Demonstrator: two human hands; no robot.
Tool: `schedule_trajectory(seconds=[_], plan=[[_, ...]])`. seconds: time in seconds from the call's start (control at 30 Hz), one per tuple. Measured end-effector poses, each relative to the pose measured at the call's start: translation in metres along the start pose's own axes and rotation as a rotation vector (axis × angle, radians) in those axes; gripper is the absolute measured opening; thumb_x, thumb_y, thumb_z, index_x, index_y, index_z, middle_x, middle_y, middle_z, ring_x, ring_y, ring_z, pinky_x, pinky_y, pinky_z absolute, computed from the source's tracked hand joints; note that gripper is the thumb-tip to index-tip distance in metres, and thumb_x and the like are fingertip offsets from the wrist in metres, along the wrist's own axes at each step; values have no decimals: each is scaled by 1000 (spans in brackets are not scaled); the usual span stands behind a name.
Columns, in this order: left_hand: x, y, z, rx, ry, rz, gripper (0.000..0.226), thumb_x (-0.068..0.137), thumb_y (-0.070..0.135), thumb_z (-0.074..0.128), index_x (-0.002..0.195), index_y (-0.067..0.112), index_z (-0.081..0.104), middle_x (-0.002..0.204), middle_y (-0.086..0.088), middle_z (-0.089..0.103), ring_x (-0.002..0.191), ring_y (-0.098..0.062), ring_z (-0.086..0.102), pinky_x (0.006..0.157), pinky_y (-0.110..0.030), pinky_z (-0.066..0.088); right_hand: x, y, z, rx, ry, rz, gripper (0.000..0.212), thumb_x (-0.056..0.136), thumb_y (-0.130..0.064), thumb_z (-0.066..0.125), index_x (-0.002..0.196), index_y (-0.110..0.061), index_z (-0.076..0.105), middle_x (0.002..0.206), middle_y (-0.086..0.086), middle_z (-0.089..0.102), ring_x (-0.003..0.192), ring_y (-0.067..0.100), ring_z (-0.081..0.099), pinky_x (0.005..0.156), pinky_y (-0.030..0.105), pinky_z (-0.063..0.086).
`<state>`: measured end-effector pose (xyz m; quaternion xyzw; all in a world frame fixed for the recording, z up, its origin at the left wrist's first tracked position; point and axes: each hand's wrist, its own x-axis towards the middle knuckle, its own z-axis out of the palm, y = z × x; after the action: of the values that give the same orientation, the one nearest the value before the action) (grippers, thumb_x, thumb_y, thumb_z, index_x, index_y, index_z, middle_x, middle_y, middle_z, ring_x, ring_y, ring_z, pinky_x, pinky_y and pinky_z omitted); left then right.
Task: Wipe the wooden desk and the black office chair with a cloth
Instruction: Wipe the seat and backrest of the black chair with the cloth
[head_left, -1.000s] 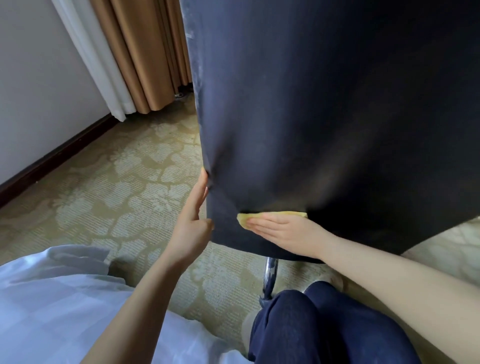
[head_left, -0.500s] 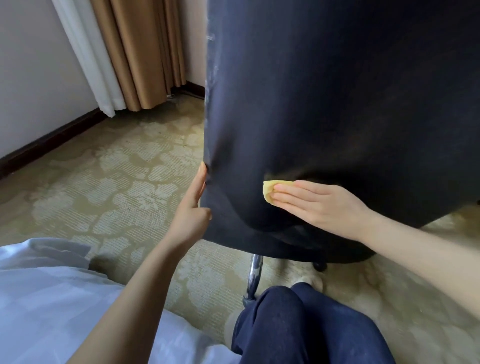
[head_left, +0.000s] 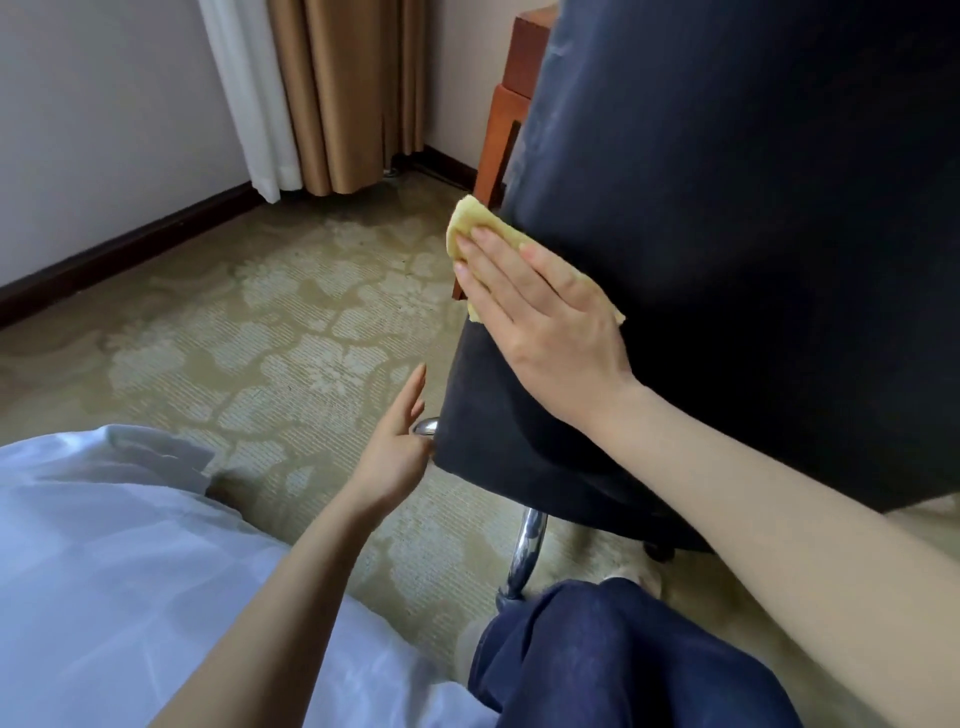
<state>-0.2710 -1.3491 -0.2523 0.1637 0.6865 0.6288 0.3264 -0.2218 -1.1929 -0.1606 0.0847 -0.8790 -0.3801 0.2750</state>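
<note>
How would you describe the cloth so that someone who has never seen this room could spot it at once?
Find the big black chair filling the right side. At the left edge of its back, the right hand presses flat on a small folded cloth. It is the only pale yellow thing against the dark fabric.

Camera: a single head-worn wide-angle view.
Position: low, close behind the black office chair (head_left: 727, 234), at about the level of its backrest.
Facing: forward and down, over the wearer's own arms and knee.
Nearness: the chair back fills the right half.
Shared scene: none, a single view.
</note>
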Motion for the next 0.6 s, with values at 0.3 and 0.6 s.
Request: schedule_trajectory(seconds=[0.3,0.6], plan=[[-6,-33,-18,161,24,-100,88,78,-22,35,150,25,17,157,5,18,143,-12,18,117,-42,21,-42,-66,60,-76,-367,-351,56,94,-13,2,148,2,3,158,14,1,146,27,-3,113,42,-11],[14,5,8,242,-47,80,96,78,-19,41,141,49,12,147,32,4,135,13,6,108,-8,14,-132,-77,93,-194,-586,-706,63,101,-23,30,147,3,-5,150,14,-21,139,32,-22,97,51,-27]])
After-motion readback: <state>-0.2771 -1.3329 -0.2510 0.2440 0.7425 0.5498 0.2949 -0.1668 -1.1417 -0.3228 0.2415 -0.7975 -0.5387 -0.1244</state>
